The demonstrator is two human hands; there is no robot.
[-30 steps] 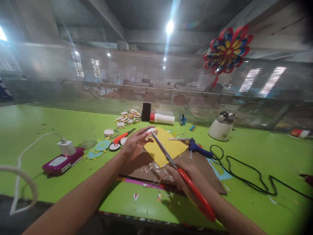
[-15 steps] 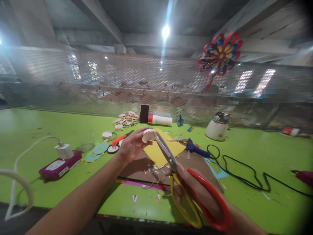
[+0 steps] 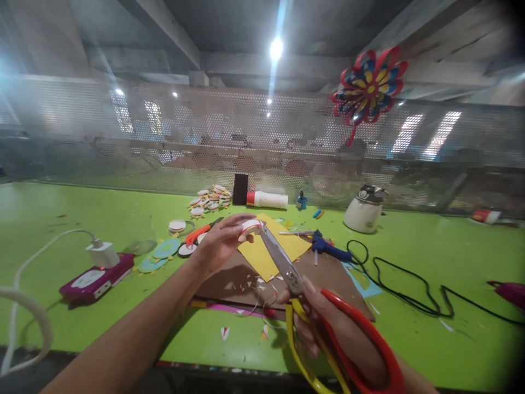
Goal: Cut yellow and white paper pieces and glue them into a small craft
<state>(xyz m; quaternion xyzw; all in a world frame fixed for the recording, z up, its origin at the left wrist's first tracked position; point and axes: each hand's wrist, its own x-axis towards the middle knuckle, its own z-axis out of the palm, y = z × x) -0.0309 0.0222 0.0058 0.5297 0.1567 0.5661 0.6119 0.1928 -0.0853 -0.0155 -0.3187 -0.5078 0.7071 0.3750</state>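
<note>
Between the fingers of my left hand [image 3: 219,246] is a white paper cup piece [image 3: 251,225] with a red edge line, tilted on its side. My right hand [image 3: 318,312] grips large scissors [image 3: 283,260] with one red and one yellow handle. The blade tips touch or overlap the right edge of the cup piece; the blades look nearly together. Below both hands lie a yellow paper sheet [image 3: 266,265] and a brown board [image 3: 328,287] with small white and red scraps.
A blue glue gun [image 3: 330,247] with a black cord lies right. Orange-handled scissors [image 3: 197,235] and blue paper discs [image 3: 166,249] are left, near a purple power strip [image 3: 100,282]. Farther back are a pile of cup pieces [image 3: 211,200], stacked cups [image 3: 268,200] and a white kettle [image 3: 364,213].
The cup piece has turned in my left hand, showing more of its red-lined side. The scissor blades have closed together, and my right hand has shifted slightly right.
</note>
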